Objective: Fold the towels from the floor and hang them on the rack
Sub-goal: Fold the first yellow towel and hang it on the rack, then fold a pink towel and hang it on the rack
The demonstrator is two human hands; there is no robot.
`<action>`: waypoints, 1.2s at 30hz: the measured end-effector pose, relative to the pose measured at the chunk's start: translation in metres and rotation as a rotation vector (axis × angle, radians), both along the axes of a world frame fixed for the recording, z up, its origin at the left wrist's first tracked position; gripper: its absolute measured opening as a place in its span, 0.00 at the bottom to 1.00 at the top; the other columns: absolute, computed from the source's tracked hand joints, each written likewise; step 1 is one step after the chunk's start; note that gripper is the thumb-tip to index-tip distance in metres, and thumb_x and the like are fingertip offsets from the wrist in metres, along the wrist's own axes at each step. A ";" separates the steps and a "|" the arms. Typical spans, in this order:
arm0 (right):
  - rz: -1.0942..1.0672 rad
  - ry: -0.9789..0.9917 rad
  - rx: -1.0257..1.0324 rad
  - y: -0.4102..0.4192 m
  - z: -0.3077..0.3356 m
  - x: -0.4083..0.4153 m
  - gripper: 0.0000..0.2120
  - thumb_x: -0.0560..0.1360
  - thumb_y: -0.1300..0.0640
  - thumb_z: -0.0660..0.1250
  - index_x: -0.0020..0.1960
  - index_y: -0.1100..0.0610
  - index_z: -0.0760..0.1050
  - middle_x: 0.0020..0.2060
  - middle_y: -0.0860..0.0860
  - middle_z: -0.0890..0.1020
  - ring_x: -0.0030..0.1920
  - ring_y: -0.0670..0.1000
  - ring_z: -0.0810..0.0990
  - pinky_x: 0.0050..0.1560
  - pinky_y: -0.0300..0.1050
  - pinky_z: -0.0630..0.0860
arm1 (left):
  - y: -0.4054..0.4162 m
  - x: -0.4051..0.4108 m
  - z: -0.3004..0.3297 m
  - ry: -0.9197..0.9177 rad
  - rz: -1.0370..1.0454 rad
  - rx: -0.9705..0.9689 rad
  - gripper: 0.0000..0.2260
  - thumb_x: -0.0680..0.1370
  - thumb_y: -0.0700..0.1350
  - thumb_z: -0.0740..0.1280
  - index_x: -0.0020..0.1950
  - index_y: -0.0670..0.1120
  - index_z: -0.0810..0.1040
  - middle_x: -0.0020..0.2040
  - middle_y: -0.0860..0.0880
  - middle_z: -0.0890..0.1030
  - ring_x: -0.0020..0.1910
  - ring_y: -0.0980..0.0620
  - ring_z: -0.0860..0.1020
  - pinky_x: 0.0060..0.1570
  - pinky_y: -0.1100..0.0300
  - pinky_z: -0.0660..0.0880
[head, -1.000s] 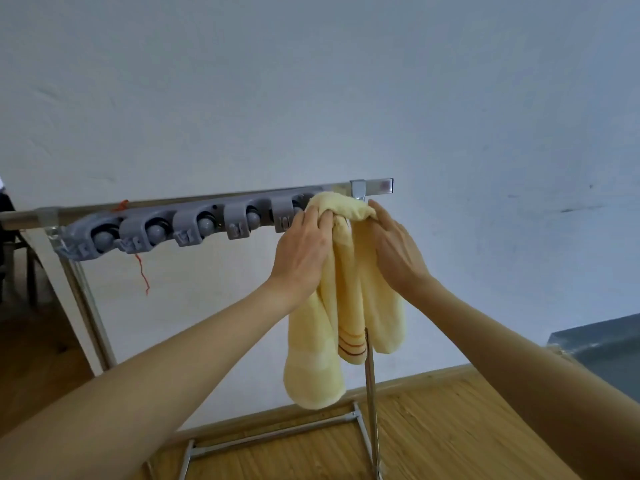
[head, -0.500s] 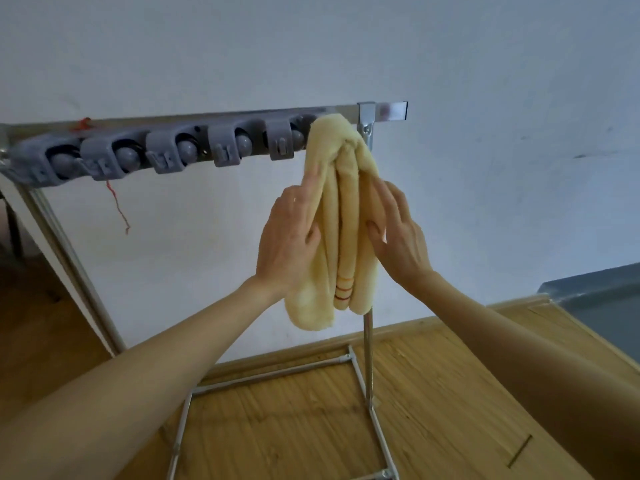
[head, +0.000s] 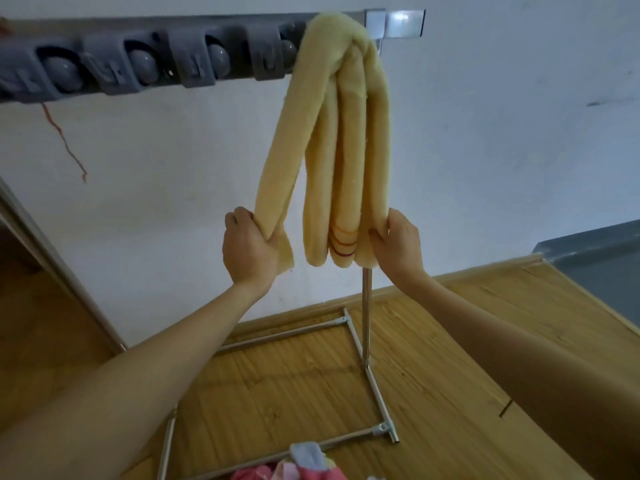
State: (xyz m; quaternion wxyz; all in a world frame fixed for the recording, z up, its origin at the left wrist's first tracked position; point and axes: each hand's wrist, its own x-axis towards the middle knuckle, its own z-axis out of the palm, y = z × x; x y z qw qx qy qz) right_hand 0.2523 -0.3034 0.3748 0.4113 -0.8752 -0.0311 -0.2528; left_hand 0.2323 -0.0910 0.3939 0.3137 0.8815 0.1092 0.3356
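Yellow towel (head: 341, 143) hanging folded over right end of rack (head: 394, 24), draping down in several thick folds, striped edge low. Left hand (head: 250, 249) gripping left hanging fold near its bottom, fingers curled round cloth. Right hand (head: 398, 244) pinching rightmost fold near bottom edge, thumb on near side. Grey clip holders (head: 145, 65) sitting along rack bar, left of towel. Pile of pink and blue cloths (head: 298, 467) lying on wooden floor (head: 433, 358) at near edge, inside rack base frame.
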 end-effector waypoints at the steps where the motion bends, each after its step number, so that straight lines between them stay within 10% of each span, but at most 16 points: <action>1: -0.004 0.005 -0.018 0.001 -0.002 0.000 0.05 0.75 0.62 0.58 0.43 0.62 0.70 0.39 0.55 0.77 0.40 0.56 0.76 0.41 0.54 0.76 | 0.003 0.002 -0.002 0.026 -0.002 0.042 0.14 0.75 0.46 0.69 0.53 0.39 0.70 0.51 0.41 0.73 0.40 0.45 0.73 0.37 0.52 0.69; 14: 0.076 0.077 -0.108 0.006 -0.062 -0.020 0.04 0.75 0.64 0.62 0.49 0.59 0.72 0.46 0.53 0.80 0.47 0.54 0.78 0.50 0.55 0.77 | -0.015 -0.004 -0.075 0.300 -0.529 0.198 0.16 0.76 0.49 0.67 0.61 0.45 0.72 0.56 0.45 0.76 0.54 0.46 0.75 0.52 0.50 0.76; 18: 0.103 0.271 -0.114 0.009 -0.116 -0.045 0.18 0.77 0.61 0.62 0.66 0.59 0.68 0.59 0.55 0.78 0.60 0.53 0.76 0.59 0.51 0.75 | 0.005 -0.029 -0.124 0.514 -0.490 0.195 0.28 0.77 0.46 0.65 0.75 0.45 0.60 0.68 0.43 0.69 0.67 0.44 0.69 0.65 0.50 0.69; 27: 0.486 0.974 -0.429 0.052 -0.297 -0.159 0.22 0.75 0.61 0.65 0.66 0.66 0.67 0.61 0.63 0.75 0.62 0.61 0.74 0.58 0.50 0.69 | 0.061 -0.125 -0.283 0.964 -0.387 0.133 0.23 0.73 0.40 0.68 0.66 0.37 0.70 0.63 0.35 0.73 0.63 0.38 0.72 0.60 0.50 0.70; 36: 0.695 1.138 -0.702 0.069 -0.390 -0.212 0.27 0.77 0.67 0.57 0.75 0.60 0.57 0.70 0.60 0.67 0.63 0.60 0.73 0.56 0.49 0.71 | 0.052 -0.210 -0.396 1.131 -0.550 -0.034 0.18 0.76 0.39 0.65 0.65 0.37 0.73 0.64 0.39 0.76 0.63 0.41 0.74 0.62 0.54 0.67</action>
